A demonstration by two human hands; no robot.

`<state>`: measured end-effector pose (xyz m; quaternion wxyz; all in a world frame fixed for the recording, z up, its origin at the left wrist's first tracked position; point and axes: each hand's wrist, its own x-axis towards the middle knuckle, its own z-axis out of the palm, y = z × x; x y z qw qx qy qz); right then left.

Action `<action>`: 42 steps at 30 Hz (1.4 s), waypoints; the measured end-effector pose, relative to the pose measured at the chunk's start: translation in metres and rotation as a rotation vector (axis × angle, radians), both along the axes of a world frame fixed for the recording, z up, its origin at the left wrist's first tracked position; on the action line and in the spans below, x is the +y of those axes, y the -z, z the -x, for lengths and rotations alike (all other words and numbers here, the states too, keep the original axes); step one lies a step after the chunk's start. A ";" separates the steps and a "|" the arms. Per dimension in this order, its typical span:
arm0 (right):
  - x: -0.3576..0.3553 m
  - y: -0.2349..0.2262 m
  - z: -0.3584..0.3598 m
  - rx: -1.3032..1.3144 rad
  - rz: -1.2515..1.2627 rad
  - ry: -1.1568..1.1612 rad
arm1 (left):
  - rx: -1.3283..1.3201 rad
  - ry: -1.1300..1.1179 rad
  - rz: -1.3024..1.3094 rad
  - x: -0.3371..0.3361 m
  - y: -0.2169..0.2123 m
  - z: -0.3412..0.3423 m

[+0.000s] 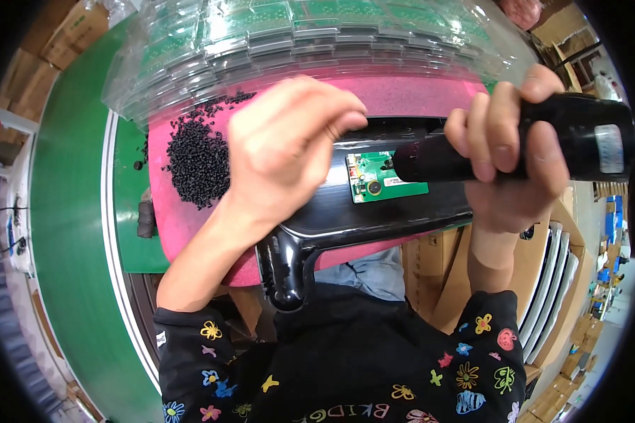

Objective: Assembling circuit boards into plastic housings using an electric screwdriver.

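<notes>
My right hand (508, 151) is wrapped round a black powered screwdriver (578, 127), held sideways. Its dark front end points left, over a green circuit board (389, 189). The board lies in a glossy black plastic housing (317, 222), which has a curved leg toward me. My left hand (282, 144), a little blurred, is above the left part of the housing. Its thumb and fingers are pinched together; whatever they hold, if anything, does not show. Beside that hand is a heap of small black screw-like pieces (196, 162).
A pink mat (166, 225) lies under the housing on a green table (70, 211). Stacked clear plastic trays (296, 42) with green boards stand along the far side. Cardboard boxes (437, 261) are at the near right.
</notes>
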<state>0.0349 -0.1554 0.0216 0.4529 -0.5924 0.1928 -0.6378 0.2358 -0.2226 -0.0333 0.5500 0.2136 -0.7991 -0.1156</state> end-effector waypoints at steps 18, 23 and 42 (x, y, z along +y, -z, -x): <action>-0.025 0.033 -0.020 -0.025 -0.107 0.050 | -0.204 0.020 -0.360 0.001 0.016 -0.003; -0.028 0.034 -0.025 0.008 -0.095 0.036 | -0.276 0.041 -0.365 0.000 0.016 -0.003; 0.009 -0.005 0.001 -0.229 -0.019 -0.125 | -0.448 0.510 -0.447 0.004 0.020 -0.003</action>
